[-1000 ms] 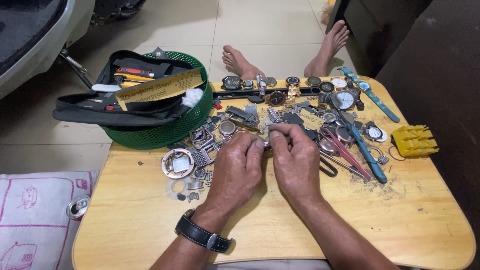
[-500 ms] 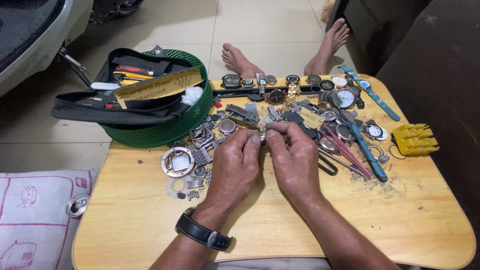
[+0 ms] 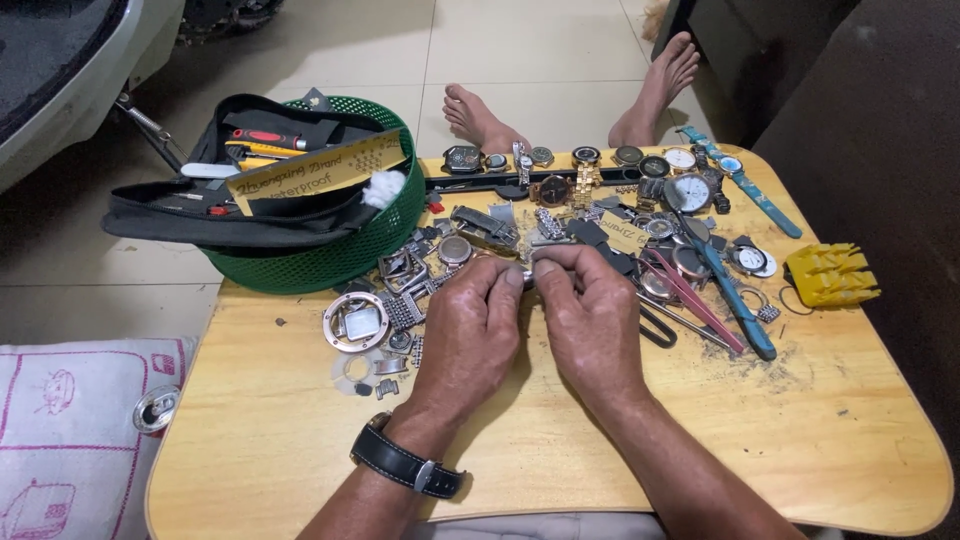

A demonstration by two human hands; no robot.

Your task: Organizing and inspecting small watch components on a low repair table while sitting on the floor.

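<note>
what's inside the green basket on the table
The green basket holds a black tool pouch with a red-handled tool, a yellow card and white cotton. The pouch hides whatever lies beneath.

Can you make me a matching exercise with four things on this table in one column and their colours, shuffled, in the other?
Things:
1. basket
2. holder block at the table's right edge
3. strap on the left wrist
4. tweezers

Colours:
A. black
B. pink
C. green
D. yellow

Pairs: 1-C, 2-D, 3-A, 4-B
</note>
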